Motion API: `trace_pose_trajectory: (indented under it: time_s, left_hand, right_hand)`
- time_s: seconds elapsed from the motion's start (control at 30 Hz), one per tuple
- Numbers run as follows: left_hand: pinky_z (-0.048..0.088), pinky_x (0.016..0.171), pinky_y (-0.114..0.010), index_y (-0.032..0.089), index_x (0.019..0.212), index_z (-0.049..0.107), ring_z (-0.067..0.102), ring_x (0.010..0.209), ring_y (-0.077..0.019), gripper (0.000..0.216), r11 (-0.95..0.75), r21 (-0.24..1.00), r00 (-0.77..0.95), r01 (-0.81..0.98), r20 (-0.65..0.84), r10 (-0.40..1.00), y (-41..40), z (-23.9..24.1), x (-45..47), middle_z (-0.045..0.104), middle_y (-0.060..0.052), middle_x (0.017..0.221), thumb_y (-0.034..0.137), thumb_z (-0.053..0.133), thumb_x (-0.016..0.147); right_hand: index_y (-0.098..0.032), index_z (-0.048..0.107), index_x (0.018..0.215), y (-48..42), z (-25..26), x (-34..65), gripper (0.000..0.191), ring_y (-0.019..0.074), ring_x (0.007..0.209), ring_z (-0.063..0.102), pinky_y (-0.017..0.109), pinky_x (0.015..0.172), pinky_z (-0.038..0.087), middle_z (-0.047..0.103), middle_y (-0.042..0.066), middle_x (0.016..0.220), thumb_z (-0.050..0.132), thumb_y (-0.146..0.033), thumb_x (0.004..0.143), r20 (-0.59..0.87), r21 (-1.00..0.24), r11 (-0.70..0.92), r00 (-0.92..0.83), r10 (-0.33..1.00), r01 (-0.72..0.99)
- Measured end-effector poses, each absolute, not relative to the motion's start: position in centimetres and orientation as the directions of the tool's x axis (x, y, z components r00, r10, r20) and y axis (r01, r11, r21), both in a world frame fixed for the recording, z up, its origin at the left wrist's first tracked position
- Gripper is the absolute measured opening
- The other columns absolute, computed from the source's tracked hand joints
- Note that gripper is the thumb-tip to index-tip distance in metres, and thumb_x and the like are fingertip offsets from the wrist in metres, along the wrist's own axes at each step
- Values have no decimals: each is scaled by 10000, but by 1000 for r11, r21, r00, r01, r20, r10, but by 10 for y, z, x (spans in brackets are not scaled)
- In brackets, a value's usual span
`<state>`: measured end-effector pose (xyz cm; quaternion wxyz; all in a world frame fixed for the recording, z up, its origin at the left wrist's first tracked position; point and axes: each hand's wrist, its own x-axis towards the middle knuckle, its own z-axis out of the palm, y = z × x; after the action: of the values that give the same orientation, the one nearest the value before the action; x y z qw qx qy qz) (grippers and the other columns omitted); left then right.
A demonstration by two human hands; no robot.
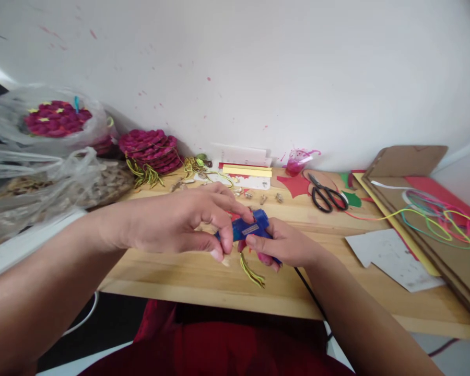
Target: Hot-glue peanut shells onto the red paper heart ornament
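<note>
My right hand [288,241] is wrapped round a blue glue gun [247,228] with a pale label, its nozzle end toward my left hand. A black cord [311,292] runs down from it. My left hand [196,219] is closed in a pinch beside the gun's front. A small pale piece [226,260] shows under its thumb and finger, too blurred to name. Yellow-green threads [253,271] hang below the gun, with a bit of magenta above them, mostly hidden by my hands.
Black-handled scissors [327,196] lie at right, by red felt [295,185]. Cardboard [460,269] with a bright cord [438,214] fills the far right. A magenta braided stack [151,149] and plastic bags [50,167] stand left. A pink-stained cup [295,163] is at the wall.
</note>
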<state>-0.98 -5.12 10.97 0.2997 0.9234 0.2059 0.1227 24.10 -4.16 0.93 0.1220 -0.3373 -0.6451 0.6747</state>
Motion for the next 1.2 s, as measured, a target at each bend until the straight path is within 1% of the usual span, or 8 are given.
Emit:
trace_pose_trajectory:
  time_s: [0.17,0.33,0.5,0.6,0.77,0.9,1.07,1.2]
  left_hand:
    - [407,1106,-400,265,786,779,636,1243,-255,171,-687,653,876,320,73,478,-47,113,-7,794,-46,1133,114,744,859]
    - [394,1123,-408,279,753,790,654,1212,-258,212,-644,692,885,326,17,465,-44,116,-5,805,-40,1030,85,752,830]
    - [474,1051,-380,275,752,814,646,1229,-290,175,-537,746,860,393,-91,502,-36,120,-7,786,-45,1144,100,812,760]
    - [498,1016,-370,259,704,809,671,1181,-295,158,-474,776,841,417,-132,524,-31,124,-5,777,-44,1173,107,849,696]
    - [487,1006,-377,241,661,795,675,1166,-301,100,-458,764,845,455,-208,493,-27,129,1,785,-48,1084,156,832,698]
    - [479,1014,-389,222,621,757,704,1080,-298,153,-386,793,795,472,-194,575,-24,129,3,781,-34,947,236,908,603]
    - [444,1049,-361,224,667,759,670,1138,-274,126,-399,774,817,492,-251,520,-22,128,3,781,-22,1026,278,871,642]
    - [472,1002,-396,221,666,752,696,1031,-286,170,-243,834,655,495,-175,735,-18,126,4,758,-10,910,197,896,579]
  right_hand:
    - [-161,690,1001,-40,8,243,559,68,421,507,159,371,436,531,-69,555,648,-707,887,-318,-948,-166,-779,540,272]
    - [-149,665,1005,-41,9,245,563,61,407,493,154,373,400,527,-74,549,604,-702,921,-310,-949,-197,-833,458,244]
    - [-133,670,1037,-39,9,246,611,48,371,458,154,366,391,536,-73,552,564,-725,930,-320,-945,-197,-862,392,261]
    - [-129,670,1037,-39,8,246,607,47,349,442,156,349,367,538,-71,545,566,-717,935,-327,-942,-205,-860,392,265]
    - [-131,668,1030,-39,9,245,612,48,347,438,152,346,333,520,-75,538,563,-726,929,-353,-932,-222,-846,398,285]
    - [-134,664,1024,-40,9,244,612,49,339,419,160,345,315,501,-82,531,560,-730,927,-363,-928,-236,-842,398,288]
    - [-151,655,995,-41,7,244,574,51,330,393,172,341,293,491,-83,522,558,-713,936,-348,-934,-229,-844,407,275]
    - [-156,663,995,-41,7,244,568,53,332,384,179,344,302,481,-82,521,561,-711,936,-354,-931,-241,-837,418,274]
